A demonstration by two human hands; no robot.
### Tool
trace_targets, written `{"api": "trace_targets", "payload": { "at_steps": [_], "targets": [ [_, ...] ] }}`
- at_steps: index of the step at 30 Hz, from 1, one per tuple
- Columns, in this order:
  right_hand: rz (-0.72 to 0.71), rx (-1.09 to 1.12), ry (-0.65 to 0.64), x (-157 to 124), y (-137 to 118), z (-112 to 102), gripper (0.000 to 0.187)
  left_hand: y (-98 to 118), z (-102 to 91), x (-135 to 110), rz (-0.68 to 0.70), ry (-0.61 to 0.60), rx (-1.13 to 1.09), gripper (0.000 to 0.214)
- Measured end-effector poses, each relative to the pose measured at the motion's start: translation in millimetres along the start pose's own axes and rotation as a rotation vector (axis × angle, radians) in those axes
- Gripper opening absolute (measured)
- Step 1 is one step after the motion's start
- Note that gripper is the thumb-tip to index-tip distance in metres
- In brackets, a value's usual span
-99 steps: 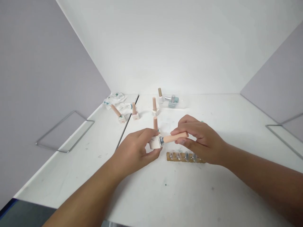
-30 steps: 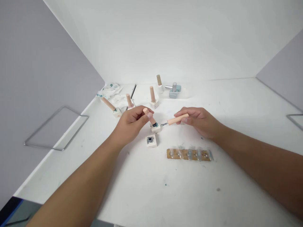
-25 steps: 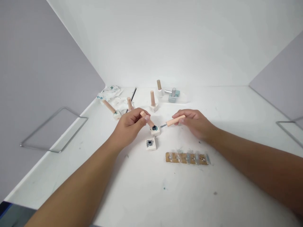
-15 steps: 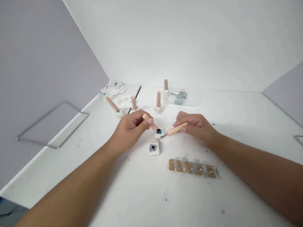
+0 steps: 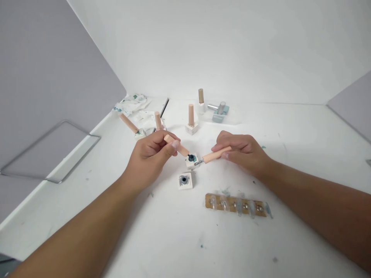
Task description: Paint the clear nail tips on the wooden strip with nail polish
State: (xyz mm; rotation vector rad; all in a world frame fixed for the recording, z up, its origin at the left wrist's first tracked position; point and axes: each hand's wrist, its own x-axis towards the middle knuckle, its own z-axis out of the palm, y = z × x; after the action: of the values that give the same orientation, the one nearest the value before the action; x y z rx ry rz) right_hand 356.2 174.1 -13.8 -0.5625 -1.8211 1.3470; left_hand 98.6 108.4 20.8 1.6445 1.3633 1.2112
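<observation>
My left hand (image 5: pixel 155 154) pinches a peach nail polish brush cap (image 5: pixel 177 146), its lower end at the dark-stained mouth of an uncapped white nail polish bottle (image 5: pixel 191 161). From the other side my right hand (image 5: pixel 242 150) grips a second peach nail polish brush (image 5: pixel 216 155). Its grey-coated bristles sit close to the same bottle's front edge; I cannot tell whether they touch. Just in front stands another uncapped white bottle (image 5: pixel 184 181) with grey polish smeared around its neck. A wooden strip holding several clear nail tips (image 5: pixel 235 204) lies nearer to me, to the right.
Capped polish bottles (image 5: pixel 191 119) stand farther back, one of them tilted (image 5: pixel 129 124) at the left. A clear tray (image 5: pixel 232 120) holds a blue item and a silver-capped bottle. Crumpled stained tissue (image 5: pixel 133 103) lies at the back left, near a wire frame (image 5: pixel 62 179).
The view has shifted slightly. My left hand has lifted its brush cap a little off the bottle's neck, showing dark bristles at the mouth. My right hand still holds its brush beside the bottle.
</observation>
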Motion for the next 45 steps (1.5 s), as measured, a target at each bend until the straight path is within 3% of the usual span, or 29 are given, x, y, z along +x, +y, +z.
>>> {"api": "trace_targets", "payload": {
  "at_steps": [6, 12, 29, 45],
  "targets": [
    [-0.005, 0.016, 0.009, -0.4, -0.2, 0.5, 0.023, 0.7, 1.5, 1.9, -0.004, 0.033, -0.036, 0.019],
    [-0.034, 0.107, 0.023, 0.6, 4.6, -1.3, 0.025, -7.4, -1.5, 2.6, -0.018, 0.054, -0.220, 0.013],
    [-0.048, 0.203, 0.029, -2.6, 0.9, -0.9, 0.028, 0.2, -4.7, -7.1, -0.052, -0.037, -0.383, 0.018],
    [-0.065, 0.218, 0.010, -3.8, 0.9, 1.1, 0.027, 5.4, 3.7, -9.6, -0.047, -0.052, -0.364, 0.018]
  ]
}}
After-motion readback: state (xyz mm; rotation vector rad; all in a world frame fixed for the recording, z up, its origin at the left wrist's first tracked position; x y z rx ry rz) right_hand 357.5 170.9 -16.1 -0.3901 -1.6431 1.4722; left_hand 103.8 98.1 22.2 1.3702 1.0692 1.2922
